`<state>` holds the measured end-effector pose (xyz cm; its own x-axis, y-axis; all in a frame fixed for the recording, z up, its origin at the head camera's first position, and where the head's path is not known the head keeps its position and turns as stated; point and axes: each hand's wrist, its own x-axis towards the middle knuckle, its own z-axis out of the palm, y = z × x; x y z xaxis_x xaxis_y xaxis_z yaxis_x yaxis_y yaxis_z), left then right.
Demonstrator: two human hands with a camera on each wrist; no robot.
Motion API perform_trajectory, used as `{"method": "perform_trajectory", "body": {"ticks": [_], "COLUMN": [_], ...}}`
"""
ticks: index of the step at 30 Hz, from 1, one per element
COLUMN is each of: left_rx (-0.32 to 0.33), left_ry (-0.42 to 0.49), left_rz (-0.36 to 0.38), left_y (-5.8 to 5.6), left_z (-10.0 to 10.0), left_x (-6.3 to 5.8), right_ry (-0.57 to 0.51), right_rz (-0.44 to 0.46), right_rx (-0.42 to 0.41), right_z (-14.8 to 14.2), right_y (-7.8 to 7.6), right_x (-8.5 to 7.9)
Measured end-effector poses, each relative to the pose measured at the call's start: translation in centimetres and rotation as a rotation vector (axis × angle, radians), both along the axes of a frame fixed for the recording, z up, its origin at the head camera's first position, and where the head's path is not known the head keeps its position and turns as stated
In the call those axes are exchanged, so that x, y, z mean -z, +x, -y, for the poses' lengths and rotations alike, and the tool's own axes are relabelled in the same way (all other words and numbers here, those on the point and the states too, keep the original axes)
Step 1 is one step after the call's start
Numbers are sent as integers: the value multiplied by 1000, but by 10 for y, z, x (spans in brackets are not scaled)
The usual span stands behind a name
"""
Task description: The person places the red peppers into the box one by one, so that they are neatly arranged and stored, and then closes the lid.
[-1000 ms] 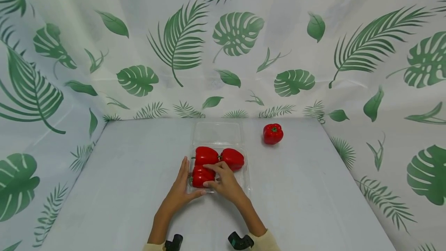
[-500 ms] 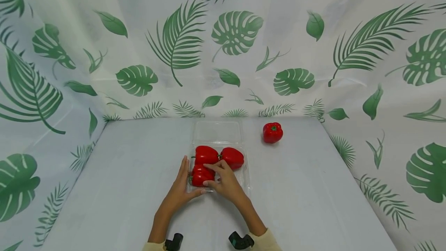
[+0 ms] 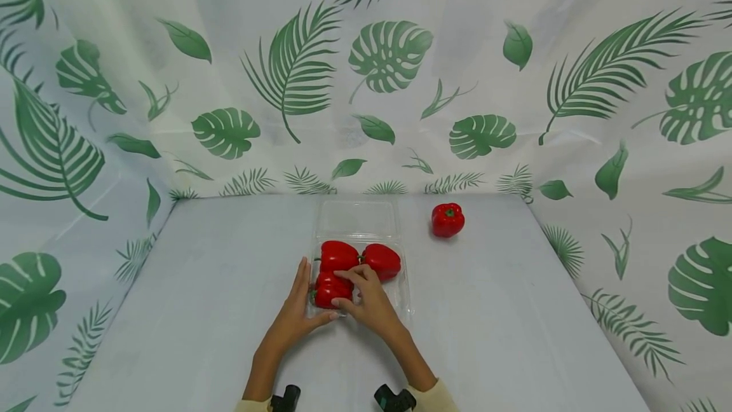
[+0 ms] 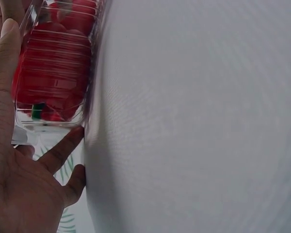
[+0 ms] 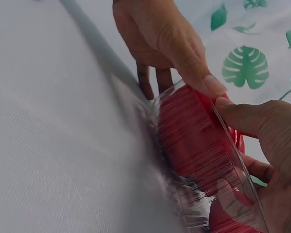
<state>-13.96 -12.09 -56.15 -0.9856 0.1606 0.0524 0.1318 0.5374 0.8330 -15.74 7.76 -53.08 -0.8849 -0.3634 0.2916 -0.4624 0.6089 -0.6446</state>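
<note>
A clear plastic clamshell container (image 3: 400, 297) stands with its lid folded back. In its front left part lies a red bell pepper (image 3: 327, 294), stem toward the left. My right hand (image 3: 374, 304) grips this pepper between thumb and fingers, from above and the right. My left hand (image 3: 297, 311) lies along the container's left side, fingers extended, thumb at the front edge. Behind sit two more red bell peppers, the back left pepper (image 3: 338, 254) and the back right pepper (image 3: 382, 261). Through the ribbed wall, the left wrist view shows the pepper's green stem (image 4: 38, 111).
The transparent lid (image 3: 357, 218) lies flat on the white table (image 3: 492, 310) behind the container. Another red bell pepper (image 3: 448, 220) stands upright at the back right. A leaf-patterned cloth (image 3: 389, 113) hangs around the table's back and sides.
Almost nothing differs. My right thumb has shifted very slightly on the front left pepper; both hands and all the peppers keep their places.
</note>
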Motion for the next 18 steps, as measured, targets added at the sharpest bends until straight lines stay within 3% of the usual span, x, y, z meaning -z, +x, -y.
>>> {"method": "perform_trajectory", "body": {"ticks": [7,18], "left_rx": [-7,6], "left_ry": [-20,21], "left_rz": [-11,0], "left_y": [0,1], "left_z": [1,0], "left_x": [-2,-2], "right_ry": [16,32], "right_rz": [-21,-8], "right_rx": [9,13], "right_z": [4,1], "right_y": [0,2], "right_x": [-4,-3]}}
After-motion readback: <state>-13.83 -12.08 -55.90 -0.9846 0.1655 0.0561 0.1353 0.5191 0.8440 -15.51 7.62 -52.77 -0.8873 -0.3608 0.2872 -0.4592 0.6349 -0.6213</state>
